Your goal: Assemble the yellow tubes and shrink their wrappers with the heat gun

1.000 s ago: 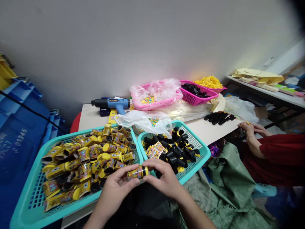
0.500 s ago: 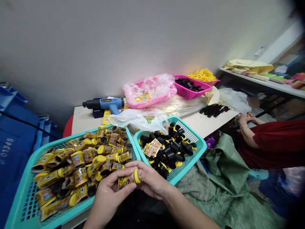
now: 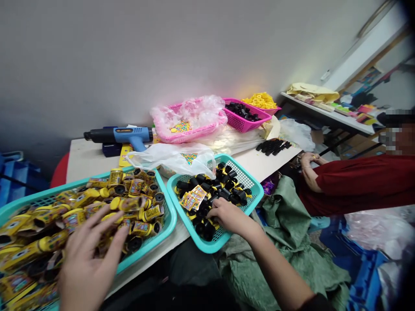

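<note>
Two baskets, two hands at the bench. My left hand hangs over the yellow tubs heaped in the left basket. Its fingers are spread wide and hold nothing.

My right hand is down in the right basket, with the fingers curled in among the black tubs. My own knuckles hide the tips, so I cannot tell whether they have hold of one. A sheet of yellow labels lies on top of the black tubs, just left of that hand.

A clear plastic bag slumps over the back rims of both baskets. It sits between them and the blue heat gun, which lies flat near the wall.

Further back a pink basket lined with plastic holds coloured beads. Beside it stands a second pink basket of dark pieces, with a heap of yellow rings beyond.

A loose row of black pieces lies at the bench's far right edge, near a co-worker's hands. That person's red sleeve reaches in from the right.

A crumpled green sack fills the gap between the right basket and the co-worker, just beside my right forearm. A blue crate stands at the far left.
</note>
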